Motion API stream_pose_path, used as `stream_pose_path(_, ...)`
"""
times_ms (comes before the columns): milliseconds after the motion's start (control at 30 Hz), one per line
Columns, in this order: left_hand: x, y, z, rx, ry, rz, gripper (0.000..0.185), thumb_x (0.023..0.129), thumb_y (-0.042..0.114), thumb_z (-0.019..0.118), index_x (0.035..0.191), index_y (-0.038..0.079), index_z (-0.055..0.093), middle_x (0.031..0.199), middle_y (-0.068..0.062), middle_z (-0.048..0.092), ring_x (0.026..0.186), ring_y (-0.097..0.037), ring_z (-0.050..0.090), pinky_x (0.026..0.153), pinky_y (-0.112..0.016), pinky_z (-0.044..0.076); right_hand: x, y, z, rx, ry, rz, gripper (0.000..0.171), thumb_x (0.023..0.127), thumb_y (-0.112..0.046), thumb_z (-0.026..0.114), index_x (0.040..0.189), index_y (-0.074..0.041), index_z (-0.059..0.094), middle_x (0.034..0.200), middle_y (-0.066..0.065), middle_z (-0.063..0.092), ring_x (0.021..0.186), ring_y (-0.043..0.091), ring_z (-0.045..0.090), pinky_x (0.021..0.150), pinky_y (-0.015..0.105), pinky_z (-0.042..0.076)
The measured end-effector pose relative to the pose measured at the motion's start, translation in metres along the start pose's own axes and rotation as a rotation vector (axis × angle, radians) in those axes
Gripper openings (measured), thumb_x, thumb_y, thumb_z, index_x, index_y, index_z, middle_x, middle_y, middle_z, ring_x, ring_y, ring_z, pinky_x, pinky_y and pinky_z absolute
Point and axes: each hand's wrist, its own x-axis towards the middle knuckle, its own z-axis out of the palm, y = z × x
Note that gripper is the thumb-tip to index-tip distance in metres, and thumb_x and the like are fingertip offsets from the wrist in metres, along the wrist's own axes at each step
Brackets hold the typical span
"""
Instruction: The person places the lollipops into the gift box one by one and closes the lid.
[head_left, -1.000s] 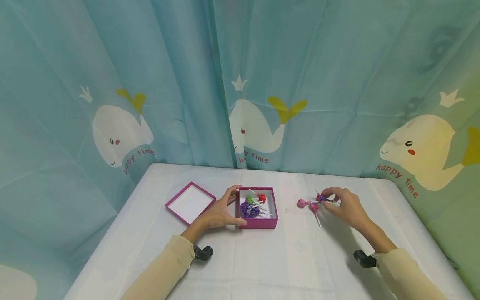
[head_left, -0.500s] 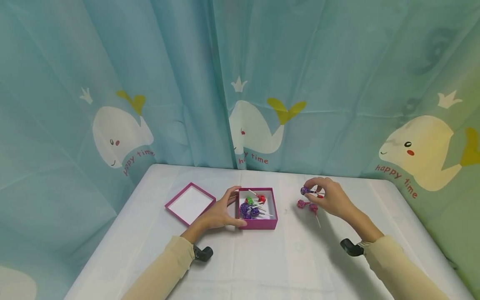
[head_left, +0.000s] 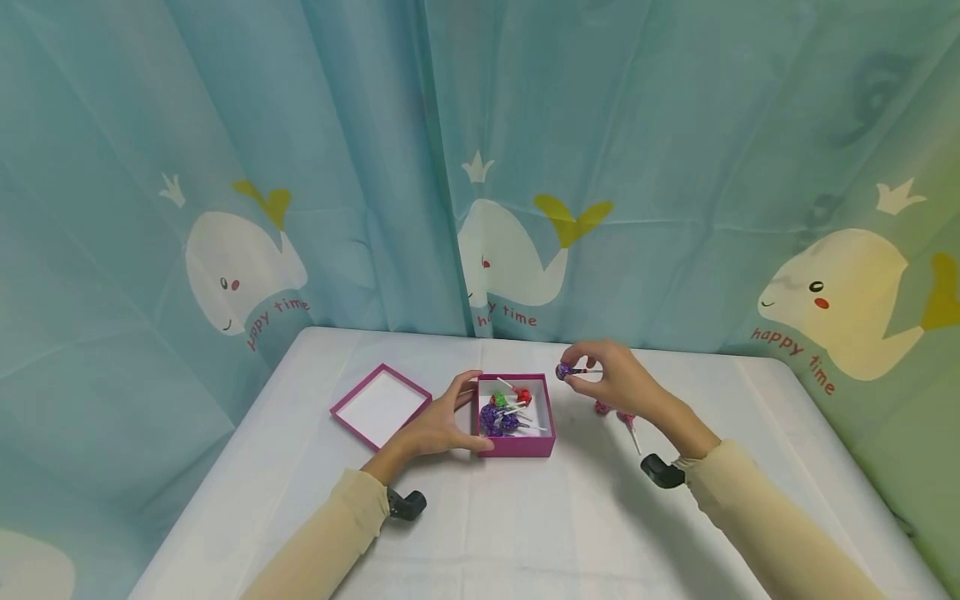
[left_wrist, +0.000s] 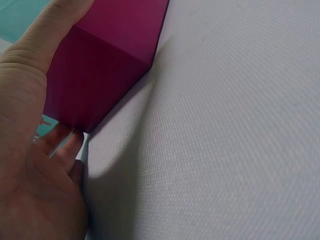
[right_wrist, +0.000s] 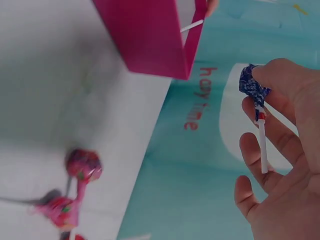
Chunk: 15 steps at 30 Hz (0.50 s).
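A magenta box (head_left: 534, 446) sits mid-table with several wrapped lollipops (head_left: 504, 414) inside. My left hand (head_left: 442, 421) grips its left side, thumb along the front and fingers at the far corner; the left wrist view shows the box wall (left_wrist: 105, 65) against my palm. My right hand (head_left: 611, 382) pinches a purple lollipop (head_left: 563, 371) by its stick in the air, just right of the box's far right corner. The right wrist view shows that lollipop (right_wrist: 251, 85) between thumb and fingers, the box (right_wrist: 150, 35) beyond. Two pink lollipops (right_wrist: 80, 185) lie on the table below.
The box's lid (head_left: 380, 407) lies upside down to the left of my left hand. A white cloth covers the table (head_left: 525, 533). A blue curtain with whale prints (head_left: 510, 258) hangs close behind the table's far edge.
My right hand lifted the purple lollipop from the group on the table and carried it left toward the box. The left hand and box stayed put.
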Motion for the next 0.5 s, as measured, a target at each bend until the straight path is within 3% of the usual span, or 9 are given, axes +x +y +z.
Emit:
stream_pose_path(333, 0.001, 0.000, 0.000, 0.001, 0.001, -0.008, 0.117, 0.074, 0.039, 0.094, 0.162, 0.031, 0.017, 0.167, -0.011, 0.026, 0.153, -0.032, 0.028, 0.121, -0.054, 0.029, 0.025, -0.015, 0.023, 0.056, -0.038, 0.000, 0.020, 0.089, -0.011, 0.079, 0.108, -0.011, 0.074, 0.104, -0.002, 0.074, 0.097, 0.024, 0.065, 0.085, 0.043, 0.055)
stream_pose_path(500, 0.001, -0.001, 0.000, -0.001, 0.002, -0.005, 0.115, 0.075, 0.040, 0.093, 0.161, 0.033, 0.017, 0.167, -0.011, 0.026, 0.153, -0.032, 0.028, 0.121, -0.054, 0.029, 0.030, -0.020, 0.043, 0.113, -0.035, 0.044, 0.020, 0.089, -0.013, 0.080, 0.108, -0.012, 0.074, 0.104, -0.002, 0.073, 0.095, 0.025, 0.062, 0.083, 0.048, 0.056)
